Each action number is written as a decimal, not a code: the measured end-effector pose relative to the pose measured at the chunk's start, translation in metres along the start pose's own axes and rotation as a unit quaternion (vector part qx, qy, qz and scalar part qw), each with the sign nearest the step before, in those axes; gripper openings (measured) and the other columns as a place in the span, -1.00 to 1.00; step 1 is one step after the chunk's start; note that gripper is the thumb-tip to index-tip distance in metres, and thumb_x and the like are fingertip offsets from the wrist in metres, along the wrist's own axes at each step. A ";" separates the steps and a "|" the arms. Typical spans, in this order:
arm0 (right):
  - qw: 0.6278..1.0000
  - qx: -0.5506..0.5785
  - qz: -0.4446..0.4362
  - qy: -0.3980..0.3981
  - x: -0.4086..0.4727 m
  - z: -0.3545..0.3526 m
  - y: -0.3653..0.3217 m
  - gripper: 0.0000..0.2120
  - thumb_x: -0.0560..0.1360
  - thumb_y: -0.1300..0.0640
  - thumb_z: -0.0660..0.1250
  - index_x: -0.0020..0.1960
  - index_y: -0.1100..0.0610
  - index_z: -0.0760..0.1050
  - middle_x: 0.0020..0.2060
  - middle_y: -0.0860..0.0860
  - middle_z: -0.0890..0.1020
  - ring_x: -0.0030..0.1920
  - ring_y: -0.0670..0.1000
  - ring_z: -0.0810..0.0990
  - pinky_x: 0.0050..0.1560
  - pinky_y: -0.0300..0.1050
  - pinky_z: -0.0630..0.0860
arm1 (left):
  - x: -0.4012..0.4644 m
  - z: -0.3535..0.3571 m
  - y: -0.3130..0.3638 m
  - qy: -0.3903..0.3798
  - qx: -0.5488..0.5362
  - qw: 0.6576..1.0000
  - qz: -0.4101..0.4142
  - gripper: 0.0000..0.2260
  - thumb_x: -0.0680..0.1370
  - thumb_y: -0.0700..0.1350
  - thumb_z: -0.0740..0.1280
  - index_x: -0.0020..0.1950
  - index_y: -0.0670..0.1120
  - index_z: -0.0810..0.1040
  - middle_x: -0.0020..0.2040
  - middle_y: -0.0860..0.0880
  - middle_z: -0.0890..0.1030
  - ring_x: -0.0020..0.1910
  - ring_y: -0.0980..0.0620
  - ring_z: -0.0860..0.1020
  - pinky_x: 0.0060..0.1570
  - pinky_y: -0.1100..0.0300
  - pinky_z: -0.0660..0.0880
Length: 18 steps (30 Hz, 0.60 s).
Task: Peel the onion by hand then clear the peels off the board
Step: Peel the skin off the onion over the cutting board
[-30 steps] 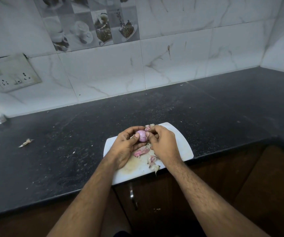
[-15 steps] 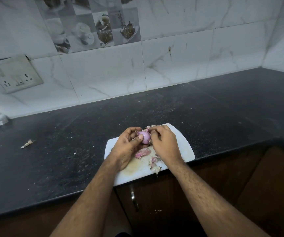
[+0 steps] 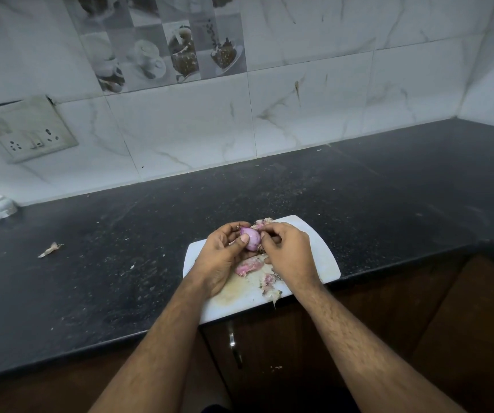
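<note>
You are mid-peel: your left hand point(image 3: 220, 257) grips the onion point(image 3: 251, 238) above the board point(image 3: 323, 257) while your right hand point(image 3: 290, 254) pinches skin at its side; strip that next, then sweep the peels point(image 3: 248, 266) off.

I see the board point(image 3: 314, 248) at the counter point(image 3: 120, 278) front edge, both hands over its middle, blocking it. Peels point(image 3: 248, 266) litter the board's near half and far edge. Left of the board: open counter, only one stray scrap point(image 3: 50, 249) well away. Right of and behind the board: clear counter to the wall point(image 3: 299, 114).
</note>
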State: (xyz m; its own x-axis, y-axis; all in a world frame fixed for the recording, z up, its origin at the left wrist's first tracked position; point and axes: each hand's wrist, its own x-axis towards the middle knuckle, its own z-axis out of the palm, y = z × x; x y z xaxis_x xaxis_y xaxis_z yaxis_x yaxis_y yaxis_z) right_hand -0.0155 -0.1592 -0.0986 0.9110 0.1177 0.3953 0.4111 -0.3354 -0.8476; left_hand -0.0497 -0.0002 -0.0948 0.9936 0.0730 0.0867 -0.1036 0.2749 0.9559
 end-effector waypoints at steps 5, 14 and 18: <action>1.000 0.009 -0.011 -0.002 0.000 -0.001 -0.002 -0.83 0.58 0.06 0.45 0.12 0.08 0.70 -0.01 -0.11 0.71 -0.08 -0.20 0.67 -0.03 -0.32 0.63 | 0.000 -0.001 -0.001 0.004 -0.010 1.000 0.003 -0.79 0.62 -0.30 0.35 0.26 -0.28 0.55 0.11 -0.27 0.66 -0.02 -0.10 0.71 0.05 0.04 0.68; 1.000 -0.001 0.011 -0.014 0.002 0.004 0.004 -0.80 0.63 0.24 0.32 0.16 0.06 0.67 0.07 -0.10 0.69 0.00 -0.06 0.71 -0.02 0.04 0.71 | 0.000 0.001 0.001 0.005 -0.004 1.000 -0.008 -0.81 0.64 -0.28 0.32 0.25 -0.26 0.55 0.07 -0.22 0.71 -0.01 -0.09 0.70 0.09 0.02 0.67; 1.000 -0.017 0.008 -0.021 0.000 0.003 0.002 -0.63 0.62 0.41 0.17 0.26 0.10 0.59 0.15 -0.07 0.63 0.03 -0.07 0.70 -0.06 0.01 0.72 | 0.001 0.001 0.001 0.023 -0.008 1.000 -0.016 -0.81 0.68 -0.26 0.28 0.28 -0.26 0.54 0.15 -0.30 0.67 0.05 -0.16 0.68 0.10 0.02 0.68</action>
State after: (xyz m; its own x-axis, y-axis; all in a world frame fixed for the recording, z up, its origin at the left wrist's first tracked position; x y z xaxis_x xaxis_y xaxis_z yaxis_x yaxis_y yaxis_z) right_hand -0.0144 -0.1566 -0.1010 0.9186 0.1506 0.3653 0.3950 -0.3690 -0.8413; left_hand -0.0486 -0.0007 -0.0933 0.9933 0.1070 0.0432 -0.0730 0.2928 0.9534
